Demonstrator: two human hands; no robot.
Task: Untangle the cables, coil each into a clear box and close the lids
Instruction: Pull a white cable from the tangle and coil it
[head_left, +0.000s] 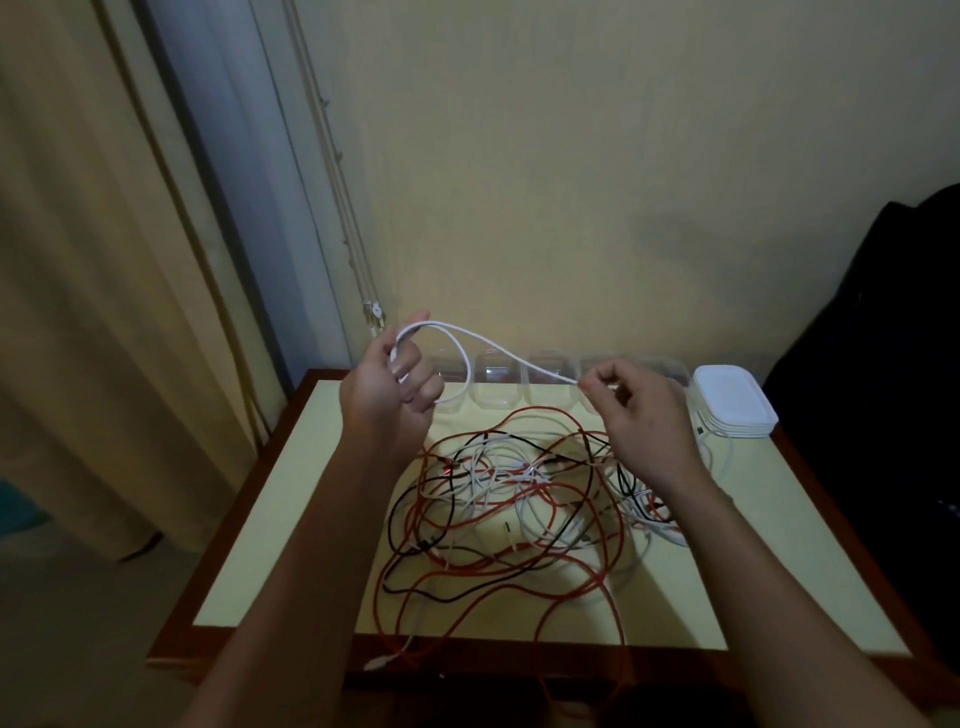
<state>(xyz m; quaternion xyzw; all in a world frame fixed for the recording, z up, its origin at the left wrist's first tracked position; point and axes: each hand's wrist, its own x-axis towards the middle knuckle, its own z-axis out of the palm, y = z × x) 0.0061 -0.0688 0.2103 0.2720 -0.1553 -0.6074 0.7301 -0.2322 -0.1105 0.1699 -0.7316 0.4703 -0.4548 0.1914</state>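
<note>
Coiling step: one white cable (498, 351) is held above the table's (291, 519) far edge, looped once; I judge the task to be early.
Left hand (387, 387): fingers curl round the loop.
Right hand (639, 410): thumb and forefinger pinch the cable's straight run.
Tangle (519, 499): red, black and white cables heaped mid-table, with strands over the near edge.
Clear boxes (498, 382): a row along the far edge, seemingly lidless.
Lids (730, 400): stacked at the far right corner.
Next move: probably feed slack leftward, keeping the loops small enough for a box.
</note>
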